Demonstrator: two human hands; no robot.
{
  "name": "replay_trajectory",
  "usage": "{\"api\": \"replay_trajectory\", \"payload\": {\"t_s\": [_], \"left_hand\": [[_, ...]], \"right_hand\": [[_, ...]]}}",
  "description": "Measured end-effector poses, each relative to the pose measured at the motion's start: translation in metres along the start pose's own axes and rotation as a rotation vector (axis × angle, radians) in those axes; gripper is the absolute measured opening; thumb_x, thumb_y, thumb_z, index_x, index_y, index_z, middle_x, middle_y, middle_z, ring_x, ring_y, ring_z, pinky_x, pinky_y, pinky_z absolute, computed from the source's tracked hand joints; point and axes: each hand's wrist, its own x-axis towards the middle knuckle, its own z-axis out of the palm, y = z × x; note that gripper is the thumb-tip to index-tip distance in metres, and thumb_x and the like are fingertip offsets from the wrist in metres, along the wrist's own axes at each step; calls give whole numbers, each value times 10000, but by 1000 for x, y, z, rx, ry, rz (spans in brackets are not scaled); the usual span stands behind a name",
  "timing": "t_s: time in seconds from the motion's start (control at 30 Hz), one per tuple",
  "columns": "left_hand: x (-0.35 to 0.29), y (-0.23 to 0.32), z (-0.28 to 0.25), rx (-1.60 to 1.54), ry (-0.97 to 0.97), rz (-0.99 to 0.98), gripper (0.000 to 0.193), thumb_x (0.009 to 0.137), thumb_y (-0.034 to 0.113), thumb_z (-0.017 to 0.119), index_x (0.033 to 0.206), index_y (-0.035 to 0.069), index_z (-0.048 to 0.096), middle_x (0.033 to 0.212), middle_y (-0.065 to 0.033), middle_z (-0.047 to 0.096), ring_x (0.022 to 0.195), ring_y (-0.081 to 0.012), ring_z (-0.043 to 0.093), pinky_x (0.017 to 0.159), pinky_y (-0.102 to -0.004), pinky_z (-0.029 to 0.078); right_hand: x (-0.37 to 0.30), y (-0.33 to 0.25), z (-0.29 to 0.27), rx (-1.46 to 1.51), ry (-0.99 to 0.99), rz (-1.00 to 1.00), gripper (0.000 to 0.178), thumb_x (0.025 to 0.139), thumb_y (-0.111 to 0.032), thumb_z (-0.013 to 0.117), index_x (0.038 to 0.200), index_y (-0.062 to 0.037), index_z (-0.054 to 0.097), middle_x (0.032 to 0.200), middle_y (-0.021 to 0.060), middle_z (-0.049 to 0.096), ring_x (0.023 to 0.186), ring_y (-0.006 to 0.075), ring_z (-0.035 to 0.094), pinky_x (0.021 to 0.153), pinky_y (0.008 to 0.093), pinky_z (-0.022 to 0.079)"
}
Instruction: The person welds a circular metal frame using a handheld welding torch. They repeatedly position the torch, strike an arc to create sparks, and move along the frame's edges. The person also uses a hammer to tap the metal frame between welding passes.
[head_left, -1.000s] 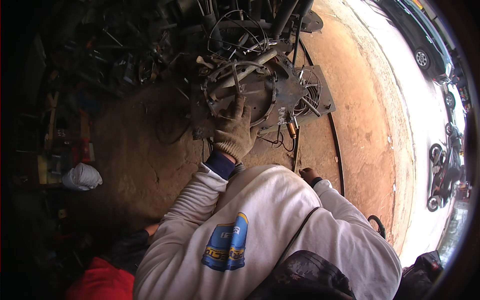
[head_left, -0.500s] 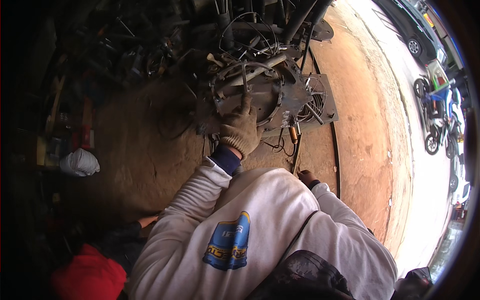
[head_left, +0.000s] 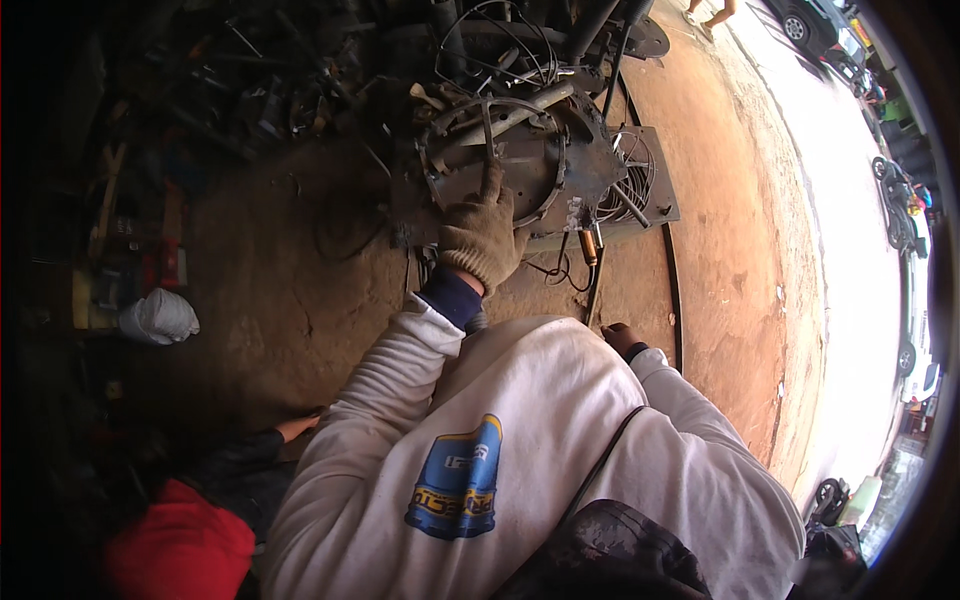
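A knitted brown work glove covers my left hand [head_left: 480, 235], which rests on the near part of a dark metal ring [head_left: 562, 175]. Its index finger points away from me along a narrow metal bar [head_left: 487, 125] that crosses the ring. The other fingers look curled, the thumb stands apart, and the palm side is hidden. My right hand [head_left: 622, 338], bare, is low beside my body with its fingers curled. A dark cable [head_left: 594, 290] runs down close to it; what those fingers hold is too small to make out. A copper-coloured handle [head_left: 588, 247] hangs by the plate's near edge.
The ring lies on a metal plate [head_left: 665, 190] beside a coil of wire [head_left: 640, 165]. Dark metal parts crowd the far left. A white sack [head_left: 160, 318] sits at left. Someone in red [head_left: 185, 545] is at lower left. Brown floor meets a bright street with parked vehicles.
My view has tilted slightly, so the bench sits higher in it. My left hand stays on the bar. A walker's legs have appeared at the far right, and the motorcycle there has gone from its place.
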Motion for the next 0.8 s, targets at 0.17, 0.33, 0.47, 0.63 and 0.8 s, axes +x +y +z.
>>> {"api": "replay_trajectory", "payload": {"t_s": [0.17,0.33,0.47,0.63,0.8], "left_hand": [[1,-3,6,-92,26,41,622,839,421,620,1333,84,452,1572,-90,82,1016,-381,627,847,-459,523],[-1,-15,20,-285,222,119,496,821,335,662,1227,69,562,1493,-136,297,1099,-373,585,909,-426,497],[-24,-22,41,-564,532,193,373,823,240,668,1147,61,616,1315,-168,520,1121,-336,576,921,-404,487],[-71,-31,118,-797,387,159,251,859,203,632,1066,65,654,1159,-181,624,1074,-332,602,900,-387,490],[-120,-54,213,-773,-92,-168,269,868,272,593,1023,63,660,1048,-190,653,1009,-326,625,852,-386,495]], "right_hand": [[19,19,2,10,4,-19,490,883,-439,571,1103,-7,641,914,133,697,821,260,662,736,375,503],[10,4,0,-83,21,-23,493,879,-451,578,1111,-20,642,953,147,695,887,290,658,774,391,497],[5,10,-2,-27,14,-2,501,881,-464,571,1108,-24,646,954,148,696,890,296,657,780,395,497],[-4,22,-8,-84,-18,-17,475,878,-458,570,1051,-28,671,897,136,703,830,289,666,757,399,500],[-5,41,-14,-93,-7,-26,466,876,-438,577,1023,-6,674,877,148,702,798,288,665,741,403,500]]}}
